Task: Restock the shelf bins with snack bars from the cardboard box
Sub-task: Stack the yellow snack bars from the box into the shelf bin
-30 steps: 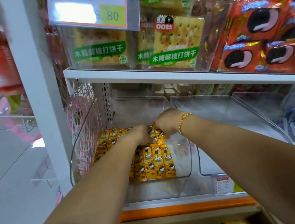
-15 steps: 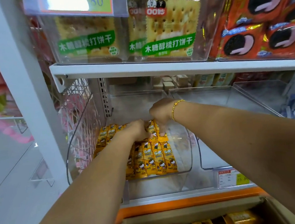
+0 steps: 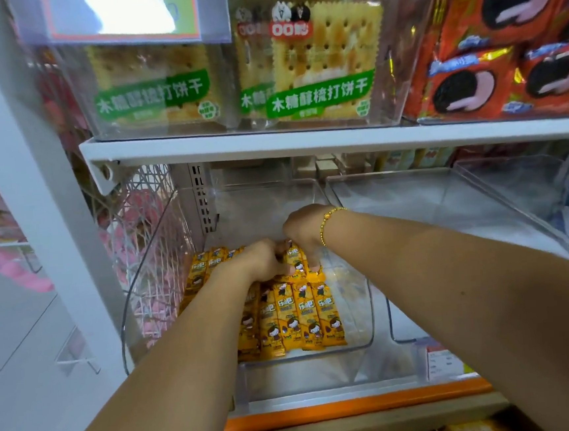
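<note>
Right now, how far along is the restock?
Done: bars line the left and front of the bin. In hand: left hand and right hand hold more bars mid-bin. Left: its right side is bare, the next bin shows none, and the box holds more.

I have one head view, looking forward and down, close in on the clear bin (image 3: 359, 315). The white shelf (image 3: 304, 143) runs above it, and the cardboard box (image 3: 363, 428) rim shows below it.
</note>
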`<state>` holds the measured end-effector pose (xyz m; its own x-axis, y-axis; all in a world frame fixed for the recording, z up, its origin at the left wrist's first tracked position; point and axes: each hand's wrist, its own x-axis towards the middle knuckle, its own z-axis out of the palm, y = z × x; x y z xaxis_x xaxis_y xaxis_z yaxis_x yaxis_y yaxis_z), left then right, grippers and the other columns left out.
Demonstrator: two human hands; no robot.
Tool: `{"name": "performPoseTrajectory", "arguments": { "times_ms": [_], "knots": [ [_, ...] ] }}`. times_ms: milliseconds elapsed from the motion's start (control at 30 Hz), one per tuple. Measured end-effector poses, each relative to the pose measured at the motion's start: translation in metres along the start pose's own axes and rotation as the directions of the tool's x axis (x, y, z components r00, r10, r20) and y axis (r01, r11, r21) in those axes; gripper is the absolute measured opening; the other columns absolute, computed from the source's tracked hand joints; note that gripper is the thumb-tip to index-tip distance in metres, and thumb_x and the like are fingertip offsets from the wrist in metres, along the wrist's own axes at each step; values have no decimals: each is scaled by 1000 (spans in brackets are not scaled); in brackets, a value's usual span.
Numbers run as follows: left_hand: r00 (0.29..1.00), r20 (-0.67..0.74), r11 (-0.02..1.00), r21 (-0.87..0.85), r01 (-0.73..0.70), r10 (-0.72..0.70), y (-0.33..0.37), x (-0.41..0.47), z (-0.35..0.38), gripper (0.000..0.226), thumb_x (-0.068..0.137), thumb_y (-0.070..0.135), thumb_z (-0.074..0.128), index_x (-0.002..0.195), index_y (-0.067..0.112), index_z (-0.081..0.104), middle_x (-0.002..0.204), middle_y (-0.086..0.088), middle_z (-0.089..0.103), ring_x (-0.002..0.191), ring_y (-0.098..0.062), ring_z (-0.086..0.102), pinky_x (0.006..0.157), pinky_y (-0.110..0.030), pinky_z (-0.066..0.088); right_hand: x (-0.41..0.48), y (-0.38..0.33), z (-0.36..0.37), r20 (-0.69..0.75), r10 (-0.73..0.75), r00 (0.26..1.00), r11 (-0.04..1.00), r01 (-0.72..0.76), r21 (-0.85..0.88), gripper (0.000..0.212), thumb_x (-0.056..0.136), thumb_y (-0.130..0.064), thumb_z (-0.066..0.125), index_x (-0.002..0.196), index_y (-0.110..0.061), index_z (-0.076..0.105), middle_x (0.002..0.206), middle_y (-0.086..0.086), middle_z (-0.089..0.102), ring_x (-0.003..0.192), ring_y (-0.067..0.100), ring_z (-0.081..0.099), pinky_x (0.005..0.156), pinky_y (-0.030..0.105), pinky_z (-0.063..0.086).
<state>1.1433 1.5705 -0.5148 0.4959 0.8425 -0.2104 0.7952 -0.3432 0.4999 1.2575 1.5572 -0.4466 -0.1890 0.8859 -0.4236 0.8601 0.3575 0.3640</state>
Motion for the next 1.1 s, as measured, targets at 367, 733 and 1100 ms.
{"name": "performPoseTrajectory", "arguments": {
  "times_ms": [367, 733, 1100],
  "knots": [
    [974, -221, 987, 138, 82, -50, 8, -50, -39, 25, 90, 26, 58, 104, 9, 70, 105, -13, 68, 97, -28, 61, 79, -31, 48, -27, -19, -1, -154, -26, 988, 948, 73, 309, 30, 87, -29, 68, 106, -5, 65, 96, 10, 64, 79, 24, 61, 67, 26, 48],
    [939, -341, 945, 318, 81, 34, -4, -220, -13, 37, 94, 32, 40, 66, 13, 54, 70, -7, 60, 69, -22, 56, 60, -32, 41, -40, -104, -11, -135, -209, 969, 835, 249, 492, 73, 72, -21, 82, 132, -12, 42, 96, 3, 59, 78, 23, 60, 64, 30, 50],
    [825, -565, 998, 57, 37, 1, -18, -229, 9, 20, 94, 21, 54, 97, 12, 72, 101, -5, 69, 92, -20, 60, 72, -24, 36, 20, -134, -5, -428, 180, 886, 613, 240, 753, 48, 84, -9, 67, 131, -14, 56, 126, 12, 61, 116, 29, 57, 94, 29, 45]
  ]
}}
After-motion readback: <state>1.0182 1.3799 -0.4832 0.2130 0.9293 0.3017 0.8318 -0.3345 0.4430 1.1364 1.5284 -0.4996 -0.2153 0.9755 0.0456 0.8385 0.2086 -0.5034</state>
